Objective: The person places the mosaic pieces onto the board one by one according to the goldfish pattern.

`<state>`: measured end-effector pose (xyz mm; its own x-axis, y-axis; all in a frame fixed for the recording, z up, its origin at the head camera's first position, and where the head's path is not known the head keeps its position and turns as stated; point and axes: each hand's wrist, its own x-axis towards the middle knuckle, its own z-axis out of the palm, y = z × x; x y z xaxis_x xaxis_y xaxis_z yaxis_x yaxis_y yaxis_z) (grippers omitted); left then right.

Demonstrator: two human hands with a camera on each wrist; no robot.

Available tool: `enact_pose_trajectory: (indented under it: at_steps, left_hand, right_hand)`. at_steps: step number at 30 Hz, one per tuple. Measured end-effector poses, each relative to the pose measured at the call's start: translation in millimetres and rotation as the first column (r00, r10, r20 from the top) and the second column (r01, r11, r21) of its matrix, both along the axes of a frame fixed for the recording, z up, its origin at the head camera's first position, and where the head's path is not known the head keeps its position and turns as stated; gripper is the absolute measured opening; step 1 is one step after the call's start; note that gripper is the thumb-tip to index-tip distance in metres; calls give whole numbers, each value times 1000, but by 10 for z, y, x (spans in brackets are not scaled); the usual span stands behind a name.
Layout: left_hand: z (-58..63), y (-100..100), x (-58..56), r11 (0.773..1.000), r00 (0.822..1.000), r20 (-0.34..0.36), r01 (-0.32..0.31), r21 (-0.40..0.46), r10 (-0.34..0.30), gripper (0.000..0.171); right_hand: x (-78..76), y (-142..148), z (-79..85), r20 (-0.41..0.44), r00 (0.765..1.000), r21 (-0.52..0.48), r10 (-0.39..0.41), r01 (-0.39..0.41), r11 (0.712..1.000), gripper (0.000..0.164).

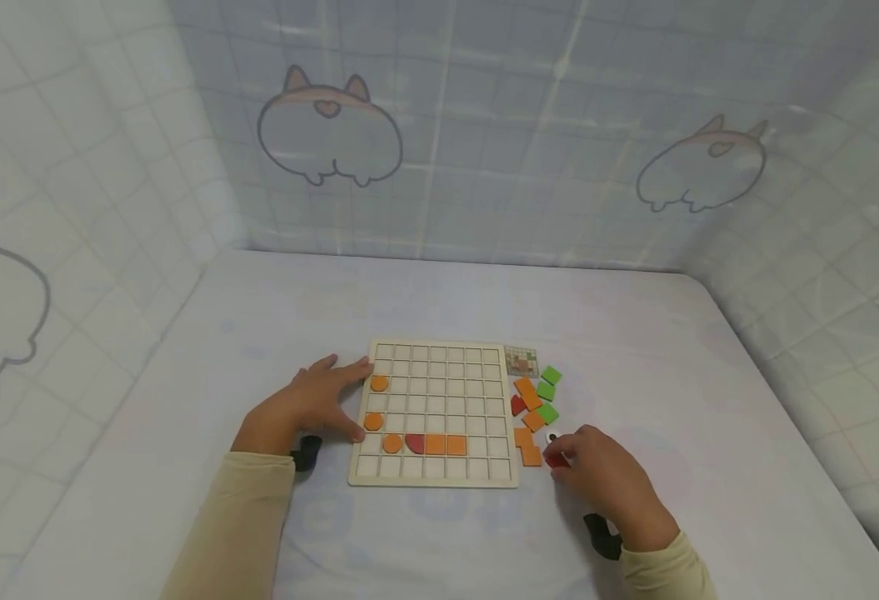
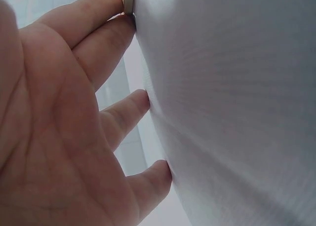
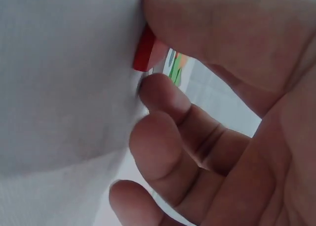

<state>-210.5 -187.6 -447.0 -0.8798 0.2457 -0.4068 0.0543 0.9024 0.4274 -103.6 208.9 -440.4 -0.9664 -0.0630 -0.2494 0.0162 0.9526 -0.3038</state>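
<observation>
A cream grid board (image 1: 433, 481) lies on the table. My left hand (image 1: 312, 404) is spread along its left side, thumb and index finger touching the edge. In the left wrist view, two fingertips of this hand rest lower on the white cloth. Right of the board, my right hand (image 1: 600, 475) pinches a red tile (image 1: 556, 460) between thumb and index finger, low at the table. Part of this tile (image 3: 144, 50) is hidden behind the thumb in the right wrist view. A white disc with a black dot (image 1: 552, 437) lies beside the index finger.
On the board sit orange discs (image 1: 392, 443), a red quarter-round tile (image 1: 415, 443) and two orange squares (image 1: 446, 445). Orange tiles (image 1: 531, 456), green tiles (image 1: 546, 390) and another red tile (image 1: 517, 405) lie right of it, below a small pattern card (image 1: 521, 362).
</observation>
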Motion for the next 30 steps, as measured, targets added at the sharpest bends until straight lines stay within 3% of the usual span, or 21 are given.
enact_pose_trajectory:
  at_steps: [10,15,20,30]
  left_hand:
    - [49,24,29,1000,1000,1,1,6,-1,120]
    - [44,26,32,1000,1000,3,-4,4,4,119]
    - [17,18,44,1000,1000,11,3,21,-3,117]
    - [23,-2,17,1000,1000,3,-6,17,6,116]
  right_hand:
    - [47,-71,21,-129,991,-45,48,-54,997,13]
    - [-50,-298,72,-186,973,-98,137,-157,983,12]
    - [-204,-559,11,-165,949,-109,267,-287,952,17]
    - [-328,-777,-67,-172,902,-56,395,-409,911,22]
